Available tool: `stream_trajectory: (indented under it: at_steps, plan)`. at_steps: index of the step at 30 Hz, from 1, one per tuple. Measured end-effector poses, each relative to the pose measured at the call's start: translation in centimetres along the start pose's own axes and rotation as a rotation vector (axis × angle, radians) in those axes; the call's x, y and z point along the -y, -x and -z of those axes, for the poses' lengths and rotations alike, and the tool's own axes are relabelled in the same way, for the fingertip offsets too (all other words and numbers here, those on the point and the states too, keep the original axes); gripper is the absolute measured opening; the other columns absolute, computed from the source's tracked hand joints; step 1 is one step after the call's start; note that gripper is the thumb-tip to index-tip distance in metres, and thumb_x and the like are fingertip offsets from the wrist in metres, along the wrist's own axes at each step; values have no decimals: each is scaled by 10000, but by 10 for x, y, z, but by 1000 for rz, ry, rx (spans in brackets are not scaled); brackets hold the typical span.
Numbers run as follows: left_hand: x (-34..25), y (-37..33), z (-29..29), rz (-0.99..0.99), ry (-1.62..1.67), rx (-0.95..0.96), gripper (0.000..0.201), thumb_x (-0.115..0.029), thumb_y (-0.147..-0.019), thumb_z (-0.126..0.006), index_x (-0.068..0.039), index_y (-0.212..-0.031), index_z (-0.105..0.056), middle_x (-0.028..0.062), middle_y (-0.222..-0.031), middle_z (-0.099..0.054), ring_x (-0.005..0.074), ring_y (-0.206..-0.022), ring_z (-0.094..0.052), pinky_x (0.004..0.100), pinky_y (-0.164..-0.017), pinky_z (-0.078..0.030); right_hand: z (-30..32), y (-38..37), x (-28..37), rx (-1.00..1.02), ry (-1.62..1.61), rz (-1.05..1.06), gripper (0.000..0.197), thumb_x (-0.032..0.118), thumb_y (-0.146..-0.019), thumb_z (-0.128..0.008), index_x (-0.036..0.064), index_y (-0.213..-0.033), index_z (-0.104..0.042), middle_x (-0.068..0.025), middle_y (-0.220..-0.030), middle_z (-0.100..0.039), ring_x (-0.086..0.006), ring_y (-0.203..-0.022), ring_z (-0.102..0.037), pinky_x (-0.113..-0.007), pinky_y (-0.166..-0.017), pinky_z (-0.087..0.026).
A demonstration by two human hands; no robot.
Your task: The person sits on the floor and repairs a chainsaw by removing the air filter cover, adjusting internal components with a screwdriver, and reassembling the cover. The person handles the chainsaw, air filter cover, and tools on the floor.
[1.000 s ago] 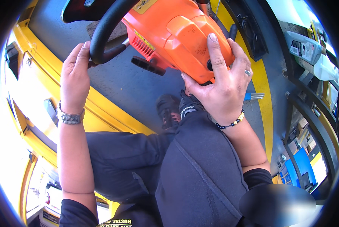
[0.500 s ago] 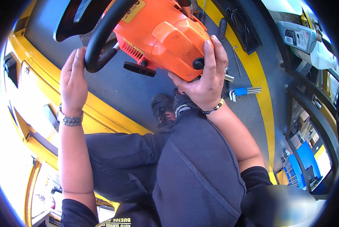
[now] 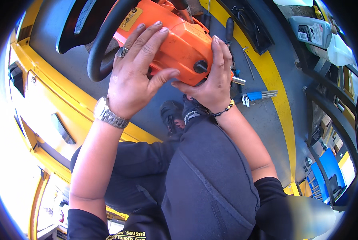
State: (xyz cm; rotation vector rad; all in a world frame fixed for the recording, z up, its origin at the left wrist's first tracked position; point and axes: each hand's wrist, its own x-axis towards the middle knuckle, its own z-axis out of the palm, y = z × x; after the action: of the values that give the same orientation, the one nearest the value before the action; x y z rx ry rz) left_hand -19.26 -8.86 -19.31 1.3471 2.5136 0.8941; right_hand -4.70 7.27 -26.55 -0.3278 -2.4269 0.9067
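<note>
An orange chainsaw (image 3: 183, 42) fills the top middle, with its black front handle (image 3: 96, 60) and black hand guard (image 3: 73, 32) on the left. My left hand (image 3: 131, 80) lies on the orange cover, fingers stretched out and thumb apart. At the cover's near right corner, my right hand (image 3: 215, 78) grips the housing, fingers along the side and thumb at the near edge. Between the hands, a black knob (image 3: 200, 67) shows on the cover. The saw's underside and what supports it are hidden.
On the floor to the right lie a blue-held hex key set (image 3: 259, 96), a long hex key (image 3: 249, 64), a metal socket (image 3: 238, 81) and a dark-handled tool (image 3: 229, 30). A black tray (image 3: 263, 44), a grey bottle (image 3: 311, 32) and a black metal frame (image 3: 331, 112) stand beyond.
My left hand has moved right from beside the front handle onto the orange cover. The chainsaw has shifted slightly up and left, with my right hand still on its corner.
</note>
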Motion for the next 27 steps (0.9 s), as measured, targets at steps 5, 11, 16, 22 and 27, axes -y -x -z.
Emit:
stream_trajectory:
  at_steps: [5, 11, 16, 22, 27]
  plan:
    - [-3, 0, -14, 94, -27, -29, 761, -455, -817, -832, -117, -1453, -587, 130, -1549, -517, 365, -1440, -467, 475, -1147, -397, 14, -3, -1, 95, -50, -78, 1315, 393, -550, -1003, -5, -1575, -280, -228, -1494, -434, -409, -1368, -470, -482, -1139, -431]
    - [13, 1, -4, 55, -192, 6, 832, -530, -817, -820, -133, -1495, -545, 148, -1613, -436, 376, -1491, -390, 508, -1195, -358, 10, -5, 1, 123, 18, -17, 1359, 411, -517, -1014, -4, -1578, -272, -241, -1526, -412, -406, -1383, -456, -481, -1148, -422]
    - [9, -5, 7, 28, -194, 61, 782, -495, -881, -762, -45, -1482, -544, 254, -1554, -454, 413, -1446, -447, 458, -1219, -351, 19, 1, -12, 175, -18, 44, 1340, 445, -579, -999, -6, -1590, -244, -239, -1540, -402, -414, -1387, -446, -489, -1164, -404]
    - [17, -4, 6, 110, 20, 99, 739, -548, -933, -686, -63, -1475, -557, 249, -1598, -410, 413, -1479, -403, 463, -1232, -315, 15, 19, -25, 91, -47, 44, 1229, 430, -648, -984, -36, -1563, -308, -233, -1494, -456, -392, -1341, -504, -462, -1112, -456]
    - [26, -6, 0, 96, 39, 69, 733, -544, -955, -660, -35, -1471, -553, 258, -1599, -405, 405, -1480, -403, 444, -1236, -308, 20, 8, -14, 53, 135, 193, 1156, 466, -686, -955, -99, -1514, -379, -265, -1430, -549, -399, -1272, -589, -447, -1069, -500]
